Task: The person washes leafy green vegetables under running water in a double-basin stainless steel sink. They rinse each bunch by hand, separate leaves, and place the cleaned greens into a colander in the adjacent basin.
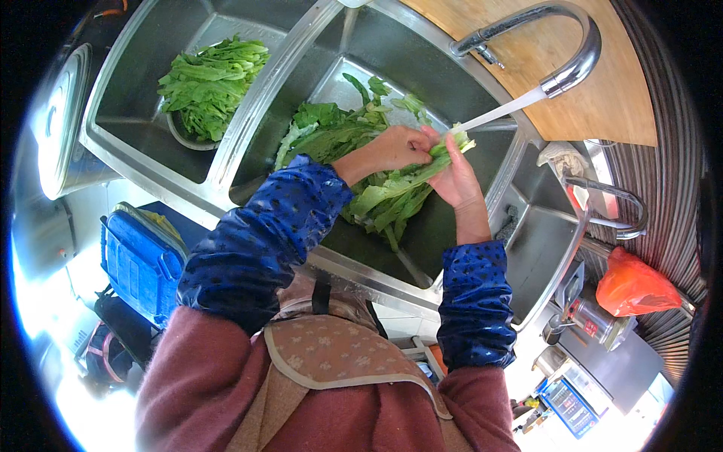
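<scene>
Over the middle basin of a stainless steel sink [480, 248], my right hand [458, 178] holds a bunch of long-leaf lettuce [401, 186] near its pale stem end. My left hand [398, 148] has its fingers curled against the same stem end, partly hiding it. Water runs from a chrome faucet [590, 42] onto the stems and fingertips. Below and beyond the left hand, more loose leafy greens [325, 135] lie in this basin. In the left basin, a heap of green leaves [217, 85] fills a round metal bowl [195, 142].
A metal divider [265, 96] separates the two larger basins. On the right are a smaller basin [542, 248], a second faucet [621, 198] and a red plastic bag [635, 285]. A wooden board [615, 101] lies behind the sink. At lower left stands a blue bin [141, 260].
</scene>
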Demonstrator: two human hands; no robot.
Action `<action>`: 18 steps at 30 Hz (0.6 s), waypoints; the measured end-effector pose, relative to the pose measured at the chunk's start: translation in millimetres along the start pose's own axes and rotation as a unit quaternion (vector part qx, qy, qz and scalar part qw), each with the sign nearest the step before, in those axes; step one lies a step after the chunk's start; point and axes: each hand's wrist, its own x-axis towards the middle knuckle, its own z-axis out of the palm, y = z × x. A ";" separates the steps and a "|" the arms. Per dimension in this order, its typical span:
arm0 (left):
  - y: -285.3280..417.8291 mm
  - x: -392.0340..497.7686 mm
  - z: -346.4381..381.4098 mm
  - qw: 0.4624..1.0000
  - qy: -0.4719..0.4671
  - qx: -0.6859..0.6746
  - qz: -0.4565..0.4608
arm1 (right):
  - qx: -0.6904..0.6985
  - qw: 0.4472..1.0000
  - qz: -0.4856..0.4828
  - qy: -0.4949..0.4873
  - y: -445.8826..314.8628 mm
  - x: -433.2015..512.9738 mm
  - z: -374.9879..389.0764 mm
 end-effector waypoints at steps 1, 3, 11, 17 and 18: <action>-1.2 0.7 0.1 0.999 0.013 -0.032 -0.009 | -0.018 1.000 -0.004 0.009 -0.6 0.6 -1.4; -4.7 1.5 -4.2 0.996 0.035 -0.073 -0.038 | -0.051 0.998 -0.014 0.020 -1.6 0.5 -3.9; -9.8 4.5 -26.0 0.975 0.097 -0.181 -0.080 | -0.101 0.992 -0.058 0.053 -5.2 -2.2 -12.2; -8.6 13.6 -38.0 0.907 0.155 -0.378 -0.100 | -0.138 0.979 -0.061 0.135 -4.4 -3.6 -8.5; -9.6 13.1 -40.3 0.902 0.137 -0.402 -0.082 | -0.156 0.971 -0.079 0.161 -4.3 -3.6 -5.6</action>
